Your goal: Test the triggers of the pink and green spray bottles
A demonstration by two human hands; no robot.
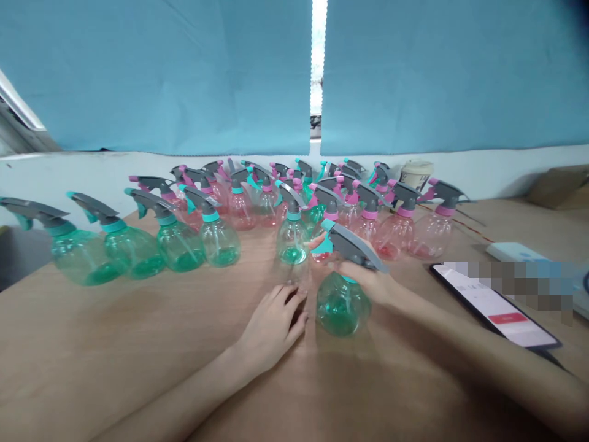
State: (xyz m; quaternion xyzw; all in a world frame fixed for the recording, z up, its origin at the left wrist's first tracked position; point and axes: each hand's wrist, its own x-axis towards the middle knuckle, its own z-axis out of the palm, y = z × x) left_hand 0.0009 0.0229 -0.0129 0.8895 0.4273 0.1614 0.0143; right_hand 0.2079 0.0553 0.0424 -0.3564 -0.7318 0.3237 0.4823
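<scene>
from my end, the right hand [365, 279] is wrapped around the neck of a green spray bottle [343, 310], just under its grey spray head [356, 245]. a finger stretches out by the teal trigger [323, 245], but blur keeps me from telling whether it presses. the bottle is in front of me at the middle of the desk [105, 337] – i cannot tell whether its base touches the wood.

my left hand [276, 325] rests on the desk just left of that bottle, holding nothing, fingers loosely bent and thumb apart from them.

i'd judge the step in hand to be handling this one bottle by its neck. moving it from here would call for a firm grip below the head and care on the far side, where another green bottle [293, 239] and the pink bottles [432, 233] stand near. a row of green bottles [179, 245] stands to the left, well apart from both hands – the phone [497, 307] lies off to the right.
</scene>
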